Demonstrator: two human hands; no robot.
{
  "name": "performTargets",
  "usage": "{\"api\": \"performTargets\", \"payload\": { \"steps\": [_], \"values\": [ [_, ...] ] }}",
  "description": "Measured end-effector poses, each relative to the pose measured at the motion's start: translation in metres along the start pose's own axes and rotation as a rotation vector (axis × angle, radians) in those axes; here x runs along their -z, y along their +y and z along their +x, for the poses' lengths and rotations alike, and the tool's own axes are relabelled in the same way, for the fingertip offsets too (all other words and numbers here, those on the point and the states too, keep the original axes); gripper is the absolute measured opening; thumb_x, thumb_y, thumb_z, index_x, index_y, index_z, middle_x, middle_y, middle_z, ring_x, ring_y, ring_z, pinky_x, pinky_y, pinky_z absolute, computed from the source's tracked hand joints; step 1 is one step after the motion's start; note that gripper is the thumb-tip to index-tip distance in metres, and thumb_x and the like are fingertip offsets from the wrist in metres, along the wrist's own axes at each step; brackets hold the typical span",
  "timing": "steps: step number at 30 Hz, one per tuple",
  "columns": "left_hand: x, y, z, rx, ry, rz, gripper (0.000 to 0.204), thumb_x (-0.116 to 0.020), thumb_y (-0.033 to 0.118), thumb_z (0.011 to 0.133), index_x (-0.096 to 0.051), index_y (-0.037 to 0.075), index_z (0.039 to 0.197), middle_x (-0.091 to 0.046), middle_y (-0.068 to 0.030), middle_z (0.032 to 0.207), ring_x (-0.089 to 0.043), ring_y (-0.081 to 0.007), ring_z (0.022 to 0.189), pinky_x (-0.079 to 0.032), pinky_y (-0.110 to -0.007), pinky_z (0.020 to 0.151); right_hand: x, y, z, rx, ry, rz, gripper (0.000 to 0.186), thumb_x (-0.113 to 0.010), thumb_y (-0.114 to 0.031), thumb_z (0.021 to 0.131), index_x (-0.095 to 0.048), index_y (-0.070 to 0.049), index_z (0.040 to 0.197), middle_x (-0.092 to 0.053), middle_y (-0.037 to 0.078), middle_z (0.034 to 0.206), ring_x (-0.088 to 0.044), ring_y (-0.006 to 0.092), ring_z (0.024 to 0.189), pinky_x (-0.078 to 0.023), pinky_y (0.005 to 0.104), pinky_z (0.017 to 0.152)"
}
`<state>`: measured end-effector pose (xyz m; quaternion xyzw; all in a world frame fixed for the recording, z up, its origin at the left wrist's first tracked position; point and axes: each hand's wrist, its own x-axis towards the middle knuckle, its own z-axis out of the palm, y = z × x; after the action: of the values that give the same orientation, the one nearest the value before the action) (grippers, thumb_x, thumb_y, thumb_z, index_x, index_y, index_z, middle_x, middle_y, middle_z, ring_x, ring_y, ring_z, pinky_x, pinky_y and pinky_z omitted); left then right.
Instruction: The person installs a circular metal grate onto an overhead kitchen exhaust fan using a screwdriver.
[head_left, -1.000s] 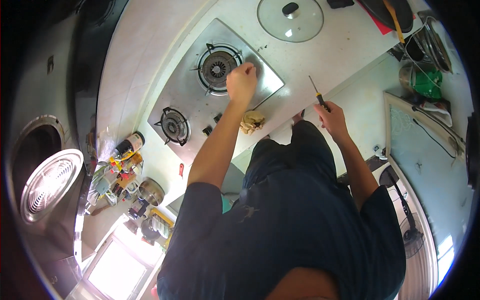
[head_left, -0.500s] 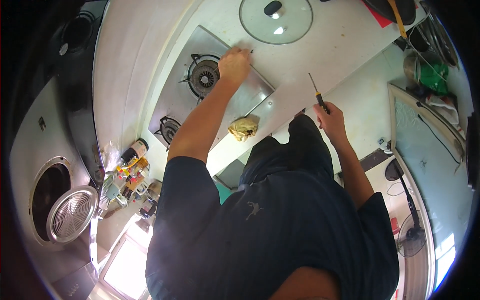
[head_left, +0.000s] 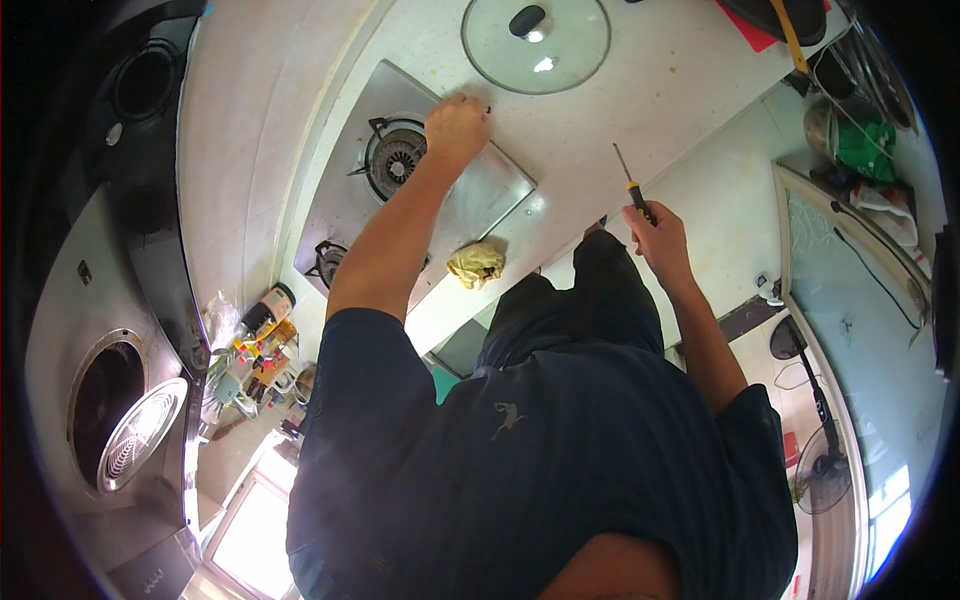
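My left hand is closed at the far right edge of the steel gas stove, beside a round burner. A small dark bit shows by its fingers; what they grip, if anything, is hidden. My right hand, held to the right of the counter, is closed round the handle of a screwdriver with a black and yellow grip. Its thin shaft points up and away. A crumpled yellowish cloth lies at the stove's near edge.
Beyond the stove, a glass pot lid with a black knob rests on the white counter. At left, a round slotted metal cover hangs from the range hood. Bottles and jars crowd the corner. A glass door stands at right.
The stove, lid and my left hand sit slightly further left in the picture. The round cover on the hood now appears narrower and more tilted. My right hand still holds the screwdriver.
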<state>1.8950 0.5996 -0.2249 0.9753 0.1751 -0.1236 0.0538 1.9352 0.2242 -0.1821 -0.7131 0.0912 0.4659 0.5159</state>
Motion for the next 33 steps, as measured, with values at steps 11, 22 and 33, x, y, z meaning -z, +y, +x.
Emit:
{"api": "performTargets", "payload": {
  "steps": [11, 22, 33],
  "values": [
    [-0.018, -0.004, -0.022, -0.026, 0.308, -0.12, 0.018, -0.068, 0.023, 0.084, -0.075, 0.011, 0.097, -0.072, -0.0114, 0.1, -0.069, -0.0333, 0.099, -0.053, -0.051, 0.086, -0.009, -0.002, 0.008, -0.052, -0.034, -0.036, 0.029, -0.074, -0.028, 0.099, -0.069, 0.001, 0.099, -0.056, -0.001, 0.069, -0.051, 0.0065, 0.058, -0.042, 0.0243, 0.054],
    [-0.035, 0.006, -0.009, -0.009, 0.405, -0.126, 0.014, -0.069, 0.023, 0.084, -0.076, 0.013, 0.091, -0.074, -0.0085, 0.095, -0.069, -0.0318, 0.095, -0.05, -0.049, 0.085, -0.021, 0.004, 0.01, -0.021, -0.065, -0.031, 0.033, -0.074, -0.034, 0.098, -0.07, -0.001, 0.099, -0.056, -0.003, 0.07, -0.049, 0.0054, 0.057, -0.04, 0.0251, 0.051],
    [-0.022, 0.022, -0.005, -0.09, 0.234, 0.04, 0.014, -0.07, 0.022, 0.082, -0.076, 0.01, 0.088, -0.075, -0.0098, 0.094, -0.07, -0.0313, 0.095, -0.049, -0.049, 0.085, -0.02, 0.011, 0.013, -0.023, -0.054, -0.006, 0.029, -0.074, -0.032, 0.097, -0.07, -0.003, 0.097, -0.055, -0.004, 0.069, -0.049, 0.0045, 0.056, -0.039, 0.0247, 0.05]
  ]
}}
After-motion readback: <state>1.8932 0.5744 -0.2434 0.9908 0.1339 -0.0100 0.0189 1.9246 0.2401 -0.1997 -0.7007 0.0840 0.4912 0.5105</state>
